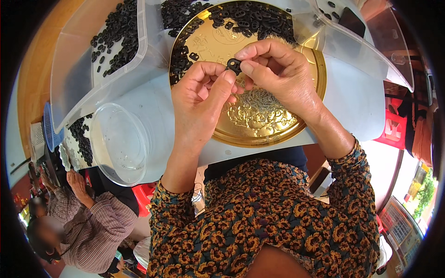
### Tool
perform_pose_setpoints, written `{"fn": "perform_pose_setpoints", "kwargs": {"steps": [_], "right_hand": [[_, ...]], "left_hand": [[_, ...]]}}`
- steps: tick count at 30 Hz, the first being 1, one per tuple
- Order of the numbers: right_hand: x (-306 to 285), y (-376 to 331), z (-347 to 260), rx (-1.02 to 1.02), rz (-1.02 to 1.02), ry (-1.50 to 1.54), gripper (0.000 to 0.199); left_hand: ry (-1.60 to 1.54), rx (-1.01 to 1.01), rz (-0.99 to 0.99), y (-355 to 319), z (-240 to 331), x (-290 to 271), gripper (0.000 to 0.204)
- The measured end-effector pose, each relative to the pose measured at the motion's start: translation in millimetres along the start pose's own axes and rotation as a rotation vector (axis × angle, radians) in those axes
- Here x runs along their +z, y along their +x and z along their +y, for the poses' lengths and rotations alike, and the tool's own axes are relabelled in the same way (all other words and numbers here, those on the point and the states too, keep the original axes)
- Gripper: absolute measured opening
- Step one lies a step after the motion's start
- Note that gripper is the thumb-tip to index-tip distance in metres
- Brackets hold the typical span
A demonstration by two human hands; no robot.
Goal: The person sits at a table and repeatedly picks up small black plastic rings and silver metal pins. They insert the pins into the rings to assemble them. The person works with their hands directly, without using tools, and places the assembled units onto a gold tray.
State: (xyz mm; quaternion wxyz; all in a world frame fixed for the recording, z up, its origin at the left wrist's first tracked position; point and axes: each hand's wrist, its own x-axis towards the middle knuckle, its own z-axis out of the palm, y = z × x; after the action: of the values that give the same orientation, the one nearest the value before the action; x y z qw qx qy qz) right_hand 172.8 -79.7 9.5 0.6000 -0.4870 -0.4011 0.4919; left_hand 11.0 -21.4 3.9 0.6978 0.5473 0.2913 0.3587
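Observation:
A small black plastic cord lock (234,66) with holes through it is held over a round golden tray (321,76). My left hand (198,104) pinches it between thumb and forefinger. From the other side, my right hand (285,78) grips the same piece with its thumb and fingertips. Under my hands, a heap of small silvery metal pieces, seemingly springs (262,101), lies on the tray's embossed flowers. Many black plastic pieces (255,21) like the held one cover the tray's far and left parts. My fingers partly hide the cord lock.
A clear plastic bin (143,44) with black pieces lies at the far left, another clear bin (366,48) at the far right. A round clear tub (95,139) stands on the table's left side. Another person (99,222) sits at the lower left; a red stool (393,127) is at right.

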Motion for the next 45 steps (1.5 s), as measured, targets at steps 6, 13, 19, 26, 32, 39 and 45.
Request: {"fn": "perform_pose_setpoints", "kwargs": {"steps": [6, 13, 19, 26, 32, 39, 45], "right_hand": [[0.0, 0.4, 3.4, -0.050, -0.011, -0.066, 0.013], [-1.3, 0.7, 2.7, -0.067, -0.050, -0.047, 0.013], [-3.3, 2.7, 7.4, -0.052, -0.018, -0.085, 0.015], [-2.3, 2.3, 5.5, -0.073, -0.039, -0.030, 0.015], [-1.3, 2.4, 5.6, -0.019, -0.041, 0.031, 0.017], [-2.9, 4.9, 3.7, -0.054, -0.055, 0.064, 0.019], [-6.1, 6.5, 2.4, -0.030, -0.083, 0.155, 0.025]], "left_hand": [[0.072, 0.011, -0.067, 1.4, -1.5, -4.2, 0.011], [0.082, 0.021, -0.069, 0.1, -0.5, -4.6, 0.010], [0.047, 0.004, -0.052, 1.8, -0.2, -4.7, 0.009], [-0.028, 0.016, -0.026, 2.3, -1.3, -3.5, 0.007], [-0.034, 0.009, -0.006, 2.0, -3.3, -2.6, 0.010], [-0.076, 0.017, -0.026, 4.5, -1.1, -2.9, 0.011], [-0.045, 0.077, -0.026, 2.5, 2.1, -2.2, 0.018]]}}
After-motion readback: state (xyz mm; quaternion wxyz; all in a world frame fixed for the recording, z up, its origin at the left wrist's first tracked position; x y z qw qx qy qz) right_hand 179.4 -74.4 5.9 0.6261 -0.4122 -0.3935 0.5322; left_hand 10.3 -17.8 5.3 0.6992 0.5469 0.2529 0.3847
